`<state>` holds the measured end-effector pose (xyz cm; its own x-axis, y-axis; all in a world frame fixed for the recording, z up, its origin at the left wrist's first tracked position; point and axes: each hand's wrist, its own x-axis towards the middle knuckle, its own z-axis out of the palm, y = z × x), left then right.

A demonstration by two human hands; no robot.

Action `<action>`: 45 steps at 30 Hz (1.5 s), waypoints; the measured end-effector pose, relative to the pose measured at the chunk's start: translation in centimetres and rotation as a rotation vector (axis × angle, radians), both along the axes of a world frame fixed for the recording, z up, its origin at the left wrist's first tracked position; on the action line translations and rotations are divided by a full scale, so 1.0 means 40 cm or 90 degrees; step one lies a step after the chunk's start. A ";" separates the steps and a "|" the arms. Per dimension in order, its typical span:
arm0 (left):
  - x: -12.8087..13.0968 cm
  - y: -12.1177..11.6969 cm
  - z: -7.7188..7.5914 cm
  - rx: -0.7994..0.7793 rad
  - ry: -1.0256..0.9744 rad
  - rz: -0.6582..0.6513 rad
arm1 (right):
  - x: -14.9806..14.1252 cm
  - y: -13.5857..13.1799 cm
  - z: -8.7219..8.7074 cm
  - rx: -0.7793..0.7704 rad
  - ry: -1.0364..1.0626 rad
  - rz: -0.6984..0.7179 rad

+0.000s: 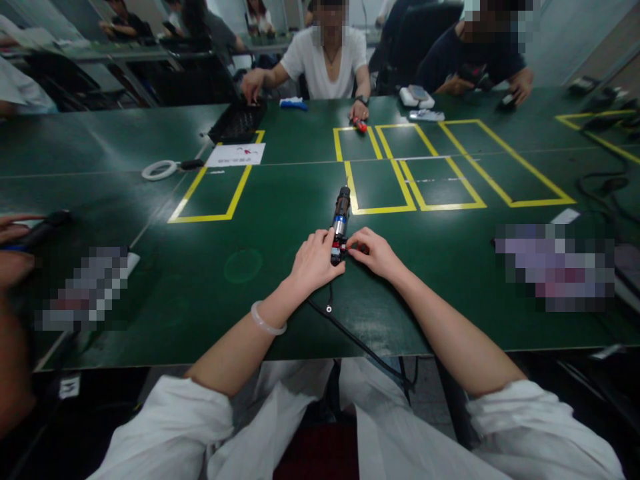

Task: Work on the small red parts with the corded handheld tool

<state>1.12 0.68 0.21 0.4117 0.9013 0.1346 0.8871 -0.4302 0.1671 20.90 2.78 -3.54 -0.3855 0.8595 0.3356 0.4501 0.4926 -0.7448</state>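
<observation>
An electric screwdriver [341,223] with a black, blue and silver body lies on the green table, its thin bit pointing away from me. My left hand [316,261] is closed around the left side of its rear part. At the right side of that same end, the fingers of my right hand [375,252] are pinched together. Something small and red shows by those fingertips, too small to make out. From the rear of the screwdriver a black cord [357,339] runs down over the table's front edge. A small metal ring [329,309] shows below my left hand.
Yellow tape outlines [383,211] mark the green table [280,193]. A black tray [239,121], a white paper [237,155] and a white ring-shaped coil [159,170] lie to the left. Blurred-out items flank me. Across the table sit two people; another person's hand [15,230] is at far left.
</observation>
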 end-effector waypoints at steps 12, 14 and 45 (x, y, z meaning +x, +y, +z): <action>0.031 0.000 0.001 0.010 0.008 0.038 | -0.011 -0.014 0.020 -0.061 0.068 -0.060; 0.044 0.006 0.002 0.007 0.013 0.065 | -0.010 -0.015 0.018 -0.083 0.094 -0.064; -0.544 -0.005 0.038 0.020 0.285 0.382 | -0.005 -0.002 -0.018 -0.131 0.134 -0.004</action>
<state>-20.65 0.49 1.72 -0.1287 0.9868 0.0987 0.9514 0.1509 -0.2686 20.70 2.69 -4.25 -0.3205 0.9198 0.2265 0.2778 0.3198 -0.9058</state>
